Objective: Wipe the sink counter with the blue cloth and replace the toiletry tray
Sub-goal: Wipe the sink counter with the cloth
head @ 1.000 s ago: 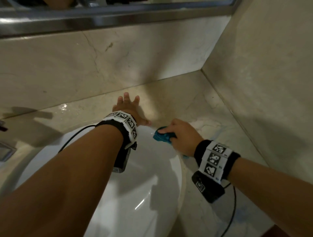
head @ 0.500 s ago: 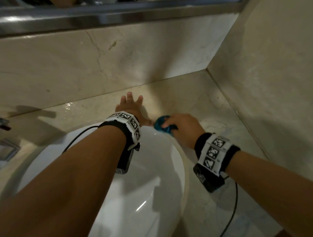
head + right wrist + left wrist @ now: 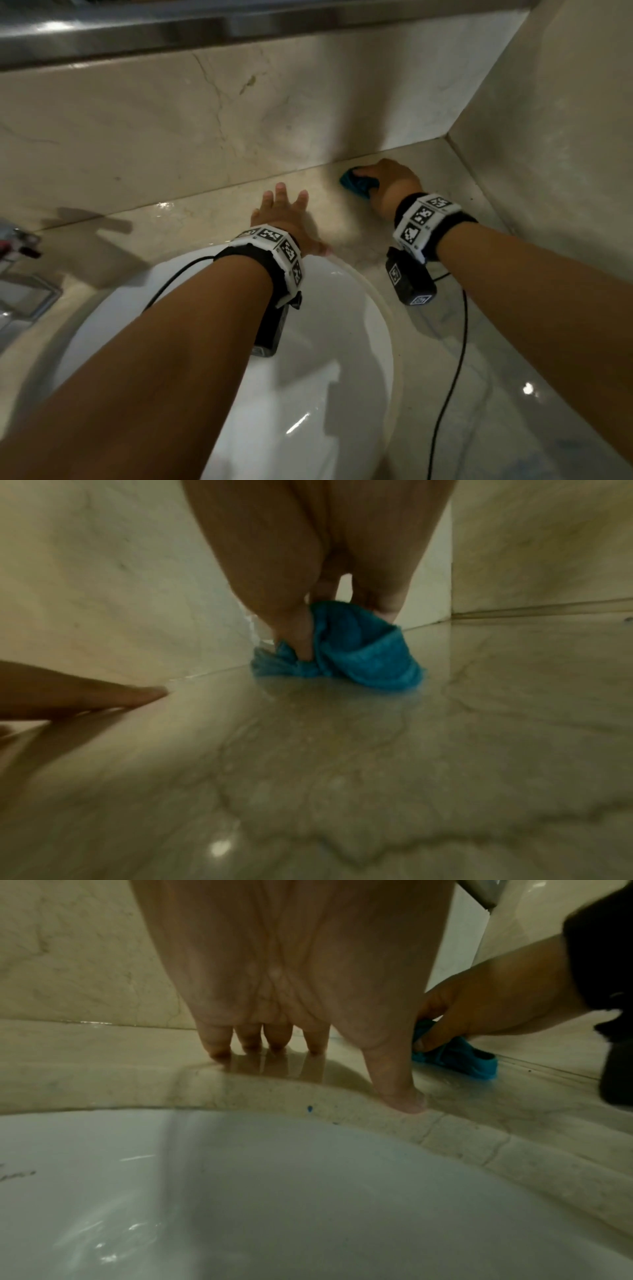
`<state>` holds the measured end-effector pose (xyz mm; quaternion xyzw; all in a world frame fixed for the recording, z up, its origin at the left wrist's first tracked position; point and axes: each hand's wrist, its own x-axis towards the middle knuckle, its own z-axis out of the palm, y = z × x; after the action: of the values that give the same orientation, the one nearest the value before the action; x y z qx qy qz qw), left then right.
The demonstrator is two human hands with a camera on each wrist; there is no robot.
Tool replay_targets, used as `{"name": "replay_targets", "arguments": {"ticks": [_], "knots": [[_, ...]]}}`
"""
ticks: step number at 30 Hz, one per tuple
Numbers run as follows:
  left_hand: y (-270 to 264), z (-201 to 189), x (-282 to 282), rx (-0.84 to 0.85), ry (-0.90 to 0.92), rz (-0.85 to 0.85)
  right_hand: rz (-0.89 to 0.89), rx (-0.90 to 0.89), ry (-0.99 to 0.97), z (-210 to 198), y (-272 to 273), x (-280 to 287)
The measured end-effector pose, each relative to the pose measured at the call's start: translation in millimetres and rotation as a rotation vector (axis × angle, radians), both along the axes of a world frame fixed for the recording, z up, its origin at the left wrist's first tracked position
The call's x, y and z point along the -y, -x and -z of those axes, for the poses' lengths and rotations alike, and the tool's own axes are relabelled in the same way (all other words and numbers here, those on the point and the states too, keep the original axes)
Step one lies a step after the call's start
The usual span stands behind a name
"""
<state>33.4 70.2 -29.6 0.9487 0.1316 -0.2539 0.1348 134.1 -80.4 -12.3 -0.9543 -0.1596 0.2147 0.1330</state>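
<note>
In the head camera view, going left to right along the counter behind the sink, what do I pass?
Metal fixture at the left edge → left hand flat on the counter → blue cloth → right hand gripping it → side wall.

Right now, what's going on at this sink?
A person is wiping the marble counter. The right hand grips the bunched blue cloth and presses it onto the counter near the back wall, towards the corner. The left hand rests flat, fingers spread, on the counter just behind the white basin. No toiletry tray is clearly in view.
</note>
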Motion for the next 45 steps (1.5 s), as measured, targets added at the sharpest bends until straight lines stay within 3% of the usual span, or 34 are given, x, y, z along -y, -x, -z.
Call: {"name": "replay_targets", "arguments": {"ticks": [7,13,17,19,23,26,34,45], "knots": [[-2.2,1.4,1.1,-0.021,-0.018,-0.002,-0.300,0.060,-0.069,-0.6,80.3,32.0],[-0.3,-0.5,-1.1,-0.011,-0.010,-0.009,-0.350,-0.030,-0.114,0.9,102.0,61.7],[-0.2,-5.7,4.7,-0.009,-0.050,0.001,-0.182,-0.188,-0.291,-10.6,93.3,82.4],[-0.5,-11.5,13.1,0.019,-0.064,-0.006,-0.045,-0.096,-0.361,-16.3,77.6,96.4],[3.8,-18.4,43.3,0.142,0.032,0.100,0.191,0.139,-0.246,-22.5,46.6,127.4],[6.6,-21.5,68.8,0.102,0.134,0.205,0.323,0.199,-0.196,-18.8,38.8,147.7],[12.4,-6.8,65.2,-0.008,0.090,0.245,0.249,0.114,0.060,-4.4,41.7,157.5],[6.1,-5.1,55.9,-0.046,0.028,0.235,0.147,0.090,-0.031,-5.7,87.9,125.7]]}}
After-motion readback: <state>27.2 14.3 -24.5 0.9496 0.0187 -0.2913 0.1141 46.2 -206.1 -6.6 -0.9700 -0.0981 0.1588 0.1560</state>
